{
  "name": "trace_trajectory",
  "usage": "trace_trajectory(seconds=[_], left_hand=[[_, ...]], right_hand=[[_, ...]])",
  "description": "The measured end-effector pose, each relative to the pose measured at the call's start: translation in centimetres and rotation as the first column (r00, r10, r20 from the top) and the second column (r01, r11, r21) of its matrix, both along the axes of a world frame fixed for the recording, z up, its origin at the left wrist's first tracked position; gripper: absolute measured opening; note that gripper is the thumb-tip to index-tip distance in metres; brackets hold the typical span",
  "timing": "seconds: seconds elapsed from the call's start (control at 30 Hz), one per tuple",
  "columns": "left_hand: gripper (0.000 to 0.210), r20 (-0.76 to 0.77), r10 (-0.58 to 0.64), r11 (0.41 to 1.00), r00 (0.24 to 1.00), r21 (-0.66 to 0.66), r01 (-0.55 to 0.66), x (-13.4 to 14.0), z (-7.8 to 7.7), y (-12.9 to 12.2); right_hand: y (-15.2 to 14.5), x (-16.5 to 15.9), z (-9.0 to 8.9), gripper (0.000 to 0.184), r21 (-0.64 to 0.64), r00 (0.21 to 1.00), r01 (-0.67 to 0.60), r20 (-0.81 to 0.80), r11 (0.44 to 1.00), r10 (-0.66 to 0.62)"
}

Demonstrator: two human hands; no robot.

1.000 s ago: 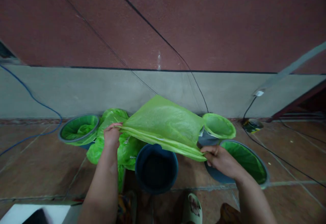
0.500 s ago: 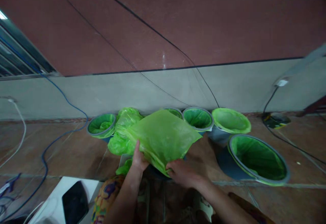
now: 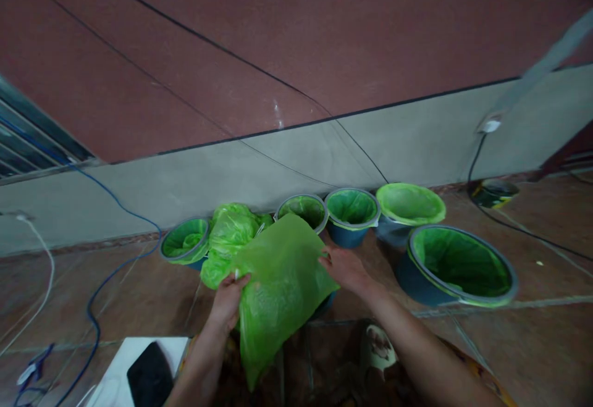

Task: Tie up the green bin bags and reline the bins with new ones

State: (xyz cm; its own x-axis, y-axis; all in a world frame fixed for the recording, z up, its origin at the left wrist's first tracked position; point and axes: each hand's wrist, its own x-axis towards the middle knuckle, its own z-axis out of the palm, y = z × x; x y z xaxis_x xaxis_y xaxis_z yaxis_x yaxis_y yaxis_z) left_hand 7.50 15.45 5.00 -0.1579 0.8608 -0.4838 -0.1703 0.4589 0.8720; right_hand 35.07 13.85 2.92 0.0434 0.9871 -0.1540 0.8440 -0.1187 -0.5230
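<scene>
A green plastic bag [image 3: 285, 283] hangs spread between my two hands, one corner dangling low toward the floor. At its upper left edge, my left hand [image 3: 229, 299] is closed on the plastic between thumb and fingers. My right hand [image 3: 345, 268] pinches the bag's right edge. Partly hidden behind and under the bag is a dark bin [image 3: 327, 306]. Just left of it lies a crumpled heap of green bags [image 3: 231, 234]. Beyond the bag stands a bin with a green liner [image 3: 301, 199].
More lined bins stand along the wall: one at left [image 3: 165, 251], others at right [image 3: 353, 236], [image 3: 386, 234]. A large lined bin [image 3: 407, 280] is nearer me at right. A phone [image 3: 151, 375] rests on a white surface [image 3: 109, 370]. A blue cable [image 3: 95, 308] crosses the floor.
The bag has swung from lying out to the right to hanging downward. My left hand has moved left, and my right hand has risen along the bag's right edge. The view has tilted.
</scene>
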Motion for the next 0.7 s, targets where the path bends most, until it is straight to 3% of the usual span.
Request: trace_trajectory(seconds=[0.1, 0.2, 0.23, 0.3, 0.4, 0.47, 0.57, 0.7], left_hand=[[0.03, -0.031, -0.114, 0.989, 0.993, 0.093, 0.117, -0.9, 4.3, -1.2], [0.03, -0.092, -0.108, 0.979, 0.99, 0.164, 0.122, -2.6, 7.6, -2.3], [0.029, -0.112, -0.101, 0.977, 0.989, 0.177, 0.12, -3.2, 8.4, -2.6], [0.03, -0.14, -0.108, 0.978, 0.984, 0.164, 0.131, -4.3, 9.7, -3.4], [0.031, -0.148, -0.141, 0.983, 0.979, 0.098, 0.156, -5.6, 10.9, -4.3], [0.031, -0.161, -0.128, 0.986, 0.979, 0.087, 0.143, -6.2, 11.1, -4.7], [0.032, -0.204, -0.015, 0.985, 0.979, 0.164, 0.049, -6.8, 10.6, -4.7], [0.032, -0.201, 0.12, 0.963, 0.972, 0.263, -0.064, -7.3, 9.4, -4.2]], right_hand=[[1.2, 1.8, -0.9, 0.048, 0.02, 0.984, 0.145, -0.102, 0.989, -0.143], [1.7, 1.8, -1.7, 0.06, 0.006, 0.893, 0.264, -0.379, 0.965, -0.242], [1.7, 1.5, -1.9, 0.06, -0.036, 0.815, 0.286, -0.516, 0.958, -0.263], [1.6, 0.6, -2.0, 0.057, -0.179, 0.563, 0.245, -0.774, 0.953, -0.29], [1.3, -0.3, -2.0, 0.058, -0.333, 0.164, -0.048, -0.933, 0.942, -0.321], [1.1, -0.4, -1.9, 0.05, -0.331, 0.022, -0.203, -0.943, 0.922, -0.333], [1.0, 0.4, -1.6, 0.032, -0.316, -0.023, -0.214, -0.944, 0.924, -0.328], [0.9, 2.0, -1.4, 0.031, -0.368, 0.022, 0.009, -0.93, 0.93, -0.368]])
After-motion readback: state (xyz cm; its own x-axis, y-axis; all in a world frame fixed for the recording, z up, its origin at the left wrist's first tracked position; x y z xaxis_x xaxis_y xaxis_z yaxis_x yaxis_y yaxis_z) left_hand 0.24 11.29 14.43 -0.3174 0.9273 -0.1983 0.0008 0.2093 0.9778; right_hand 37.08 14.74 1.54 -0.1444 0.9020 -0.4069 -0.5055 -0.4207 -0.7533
